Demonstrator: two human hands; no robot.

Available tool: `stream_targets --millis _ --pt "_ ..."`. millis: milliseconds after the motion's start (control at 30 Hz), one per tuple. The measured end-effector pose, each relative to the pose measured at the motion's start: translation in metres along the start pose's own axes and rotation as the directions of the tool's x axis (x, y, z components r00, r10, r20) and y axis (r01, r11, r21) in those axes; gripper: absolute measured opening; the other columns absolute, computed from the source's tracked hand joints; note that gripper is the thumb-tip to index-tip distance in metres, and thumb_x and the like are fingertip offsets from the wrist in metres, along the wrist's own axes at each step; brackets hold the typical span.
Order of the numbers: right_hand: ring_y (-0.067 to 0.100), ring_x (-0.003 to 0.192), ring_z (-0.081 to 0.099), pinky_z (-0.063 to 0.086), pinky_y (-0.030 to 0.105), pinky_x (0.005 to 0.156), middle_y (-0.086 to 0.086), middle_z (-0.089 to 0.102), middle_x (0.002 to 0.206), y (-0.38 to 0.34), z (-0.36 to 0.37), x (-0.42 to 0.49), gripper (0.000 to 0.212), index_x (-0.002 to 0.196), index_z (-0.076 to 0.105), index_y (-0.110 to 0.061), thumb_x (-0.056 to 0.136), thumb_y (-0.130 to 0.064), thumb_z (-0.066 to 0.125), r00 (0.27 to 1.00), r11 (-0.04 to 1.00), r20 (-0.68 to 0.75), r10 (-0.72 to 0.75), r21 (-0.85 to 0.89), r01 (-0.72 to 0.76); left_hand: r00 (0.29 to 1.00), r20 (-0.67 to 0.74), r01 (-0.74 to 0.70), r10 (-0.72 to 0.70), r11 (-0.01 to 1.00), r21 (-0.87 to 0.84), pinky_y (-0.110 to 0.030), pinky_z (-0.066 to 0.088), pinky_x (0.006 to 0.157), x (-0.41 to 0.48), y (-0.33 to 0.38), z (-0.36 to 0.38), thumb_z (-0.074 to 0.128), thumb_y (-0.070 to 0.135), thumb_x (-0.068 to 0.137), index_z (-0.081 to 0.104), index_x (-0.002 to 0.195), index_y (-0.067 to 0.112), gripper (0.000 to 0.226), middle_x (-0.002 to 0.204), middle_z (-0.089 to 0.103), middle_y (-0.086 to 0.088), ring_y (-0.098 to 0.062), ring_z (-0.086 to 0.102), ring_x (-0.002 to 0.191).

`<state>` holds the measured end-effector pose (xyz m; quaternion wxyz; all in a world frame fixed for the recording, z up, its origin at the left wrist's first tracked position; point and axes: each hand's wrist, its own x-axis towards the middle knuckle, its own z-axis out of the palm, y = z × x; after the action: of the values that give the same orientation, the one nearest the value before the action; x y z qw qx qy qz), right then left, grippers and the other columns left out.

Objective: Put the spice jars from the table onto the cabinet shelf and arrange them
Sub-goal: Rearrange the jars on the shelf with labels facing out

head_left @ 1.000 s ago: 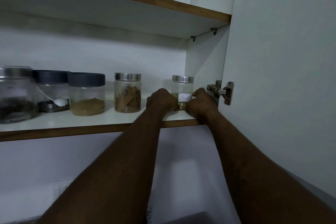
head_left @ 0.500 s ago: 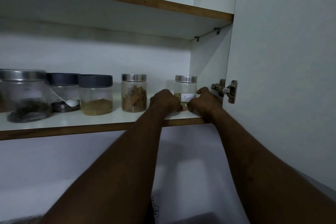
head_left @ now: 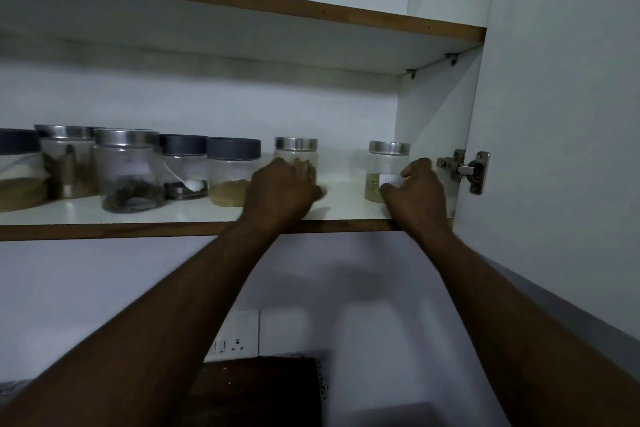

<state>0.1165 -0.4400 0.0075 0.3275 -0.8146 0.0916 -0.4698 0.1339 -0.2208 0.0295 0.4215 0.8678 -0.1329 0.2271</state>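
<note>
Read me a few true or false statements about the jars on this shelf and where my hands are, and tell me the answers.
1. The right hand grips the labelled jar at the right end of the shelf. True.
2. Both hands are on that same jar. False: the left hand is at the neighbouring silver-lidded jar, and bare shelf shows between the two jars.
3. The labelled jar has a dark grey lid. False: its lid is silver metal.
4. A metal hinge sits to the right of the labelled jar. True.
</note>
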Motion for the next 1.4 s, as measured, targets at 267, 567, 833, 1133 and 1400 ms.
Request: stream_targets --millis 267,567,833,1133,1400 --pt "0.028 0.121 0.058 0.051 0.035 0.091 0.006 0.056 0.141 -0.06 0.046 -0.006 0.088 0.152 0.032 -0.02 0.076 -0.023 0.076 0.868 0.995 0.494 -0.044 -0.057 0.082 0.991 -0.042 0.13 -0.129 0.991 0.044 -0.045 0.053 0.095 0.021 -0.002 0.007 0.053 0.062 0.095 0.026 0.144 0.004 0.081 0.129 0.059 -0.02 -0.034 0.063 0.111" --pt "0.019 0.103 0.066 0.052 0.034 0.091 -0.004 0.072 0.101 -0.05 0.043 -0.001 0.057 0.133 0.053 -0.021 0.079 -0.014 0.068 0.93 0.989 0.369 0.003 0.137 -0.057 0.932 0.327 0.214 -0.156 0.965 -0.151 -0.046 0.056 0.097 0.051 -0.009 0.007 0.08 0.034 0.084 0.041 0.144 0.001 0.078 0.123 0.066 -0.018 -0.03 0.068 0.106" --pt "0.018 0.096 0.062 0.052 0.032 0.085 -0.003 0.068 0.102 -0.041 0.043 0.005 0.031 0.114 0.058 -0.019 0.086 -0.024 0.07 0.951 0.984 0.302 0.071 0.137 -0.117 0.962 0.251 0.119 -0.102 0.991 -0.053 -0.035 0.056 0.079 0.055 -0.004 0.024 0.076 0.039 0.085 0.06 0.122 0.0 0.057 0.117 0.068 -0.018 -0.028 0.068 0.098" --pt "0.015 0.099 0.066 0.053 0.03 0.085 -0.003 0.071 0.109 -0.041 0.04 0.008 0.062 0.123 0.062 -0.018 0.064 -0.007 0.08 0.927 0.978 0.356 0.123 0.115 -0.174 0.94 0.342 -0.018 0.013 1.0 0.012 -0.034 0.05 0.093 0.057 -0.009 0.023 0.071 0.031 0.091 0.063 0.131 0.005 0.048 0.129 0.066 -0.014 -0.028 0.062 0.113" --pt "0.02 0.099 0.061 0.047 0.029 0.079 0.0 0.065 0.106 -0.04 0.042 0.006 0.057 0.114 0.052 -0.019 0.068 -0.022 0.086 0.949 0.985 0.287 0.133 0.071 -0.159 0.92 0.389 -0.106 0.045 0.985 0.136 -0.035 0.043 0.103 0.06 -0.004 0.036 0.065 0.039 0.096 0.041 0.148 0.007 0.066 0.147 0.051 -0.015 -0.031 0.052 0.13"
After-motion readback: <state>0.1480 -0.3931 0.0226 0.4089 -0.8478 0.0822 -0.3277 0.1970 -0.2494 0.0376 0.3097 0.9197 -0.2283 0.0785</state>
